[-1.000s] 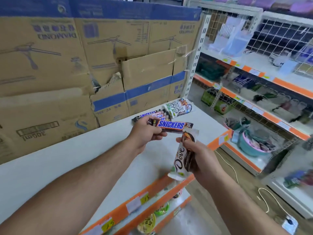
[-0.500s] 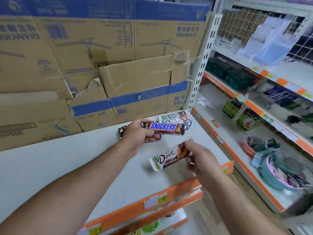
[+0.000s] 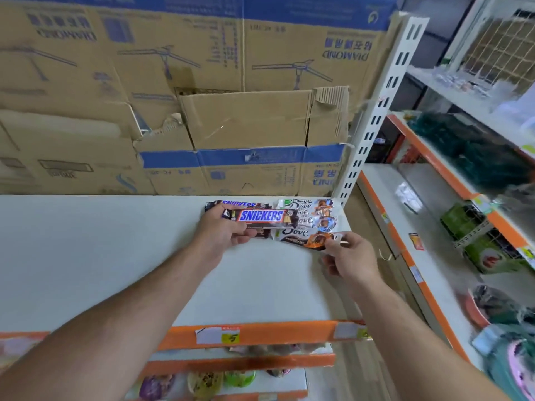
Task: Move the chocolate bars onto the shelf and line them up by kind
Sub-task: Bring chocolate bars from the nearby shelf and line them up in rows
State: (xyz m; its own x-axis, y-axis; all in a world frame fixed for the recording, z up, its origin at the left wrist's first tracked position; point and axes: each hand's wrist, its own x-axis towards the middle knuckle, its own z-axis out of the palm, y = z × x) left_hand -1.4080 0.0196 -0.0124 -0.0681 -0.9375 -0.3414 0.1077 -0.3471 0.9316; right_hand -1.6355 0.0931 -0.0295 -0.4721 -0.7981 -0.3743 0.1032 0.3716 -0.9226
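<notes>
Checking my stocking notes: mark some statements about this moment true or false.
1. The left hand grips a brown Snickers bar with a blue logo. True.
2. The right hand is empty. False: its fingers pinch the end of a white-and-brown Dove bar.
3. Other Dove bars lie right of the shelved Snickers bars on the white shelf. True.
4. Glass jars stand behind the shelf. False: brown cardboard boxes stand there.

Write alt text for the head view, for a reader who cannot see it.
At the back of a white shelf, the left hand holds a Snickers bar over other Snickers bars while the right hand pinches the end of a Dove bar beside more Dove bars. Cardboard boxes stand behind.
</notes>
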